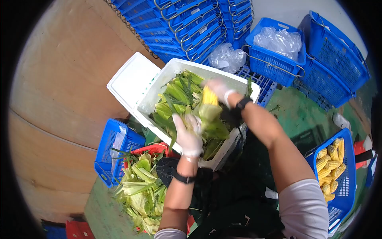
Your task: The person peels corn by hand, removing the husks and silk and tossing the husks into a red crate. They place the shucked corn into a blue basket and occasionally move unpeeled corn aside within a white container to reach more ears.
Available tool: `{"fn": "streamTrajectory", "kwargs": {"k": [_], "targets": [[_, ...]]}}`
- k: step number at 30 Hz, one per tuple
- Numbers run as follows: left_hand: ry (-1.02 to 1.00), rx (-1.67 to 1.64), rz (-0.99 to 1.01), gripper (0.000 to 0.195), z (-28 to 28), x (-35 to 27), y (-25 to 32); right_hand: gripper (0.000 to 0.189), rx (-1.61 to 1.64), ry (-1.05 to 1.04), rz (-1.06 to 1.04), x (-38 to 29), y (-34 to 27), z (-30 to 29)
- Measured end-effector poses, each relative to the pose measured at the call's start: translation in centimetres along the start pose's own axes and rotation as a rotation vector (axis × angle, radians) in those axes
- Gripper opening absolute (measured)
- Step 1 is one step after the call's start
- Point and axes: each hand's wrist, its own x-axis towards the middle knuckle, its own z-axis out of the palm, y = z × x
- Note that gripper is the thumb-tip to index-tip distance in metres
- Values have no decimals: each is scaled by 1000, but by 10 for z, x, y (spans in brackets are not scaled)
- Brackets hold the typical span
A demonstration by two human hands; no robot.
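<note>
A white foam box (182,64) full of green corn in husks (179,92) lies before me. Over its middle is a partly husked ear of corn (210,97), yellow kernels bare at the top and pale husk pulled down below. My gloved right hand (218,89), blurred, is at the upper end of that ear; whether its fingers close on it is unclear. My gloved left hand (188,134) is lower left of the ear, curled on husk or silk at its base, thumb upward. Both wrists wear black bands.
Peeled husks (143,188) heap over a red crate (153,148) at lower left, beside a blue crate (103,155). Bare yellow cobs (329,164) lie in a blue crate (347,191) at right. Stacked blue crates (185,30), plastic bags (228,58) and a crate of clear plastic (277,40) stand behind.
</note>
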Motion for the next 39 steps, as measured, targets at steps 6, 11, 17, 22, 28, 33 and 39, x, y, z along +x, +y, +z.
{"fn": "streamTrajectory", "kwargs": {"k": [6,11,17,22,28,33,39], "targets": [[114,472,-1,14,-54,-34,16,45,307,230,-155,26,-22,-29],[-374,804,-31,79,-93,33,0,21,760,24,-278,-54,-75,-5],[-372,1029,-91,54,-53,27,-26,25,692,-242,-479,-62,-85,10],[-364,1215,315,24,-39,29,-37,65,393,132,-555,-84,-30,43],[-944,1657,361,38,-50,7,-1,66,-526,-959,-269,-128,-75,-5],[-451,1438,522,53,-141,10,103,54,224,-503,234,-104,-27,-62],[192,1531,-434,79,-300,-29,274,57,742,-427,321,-104,17,-55]]}}
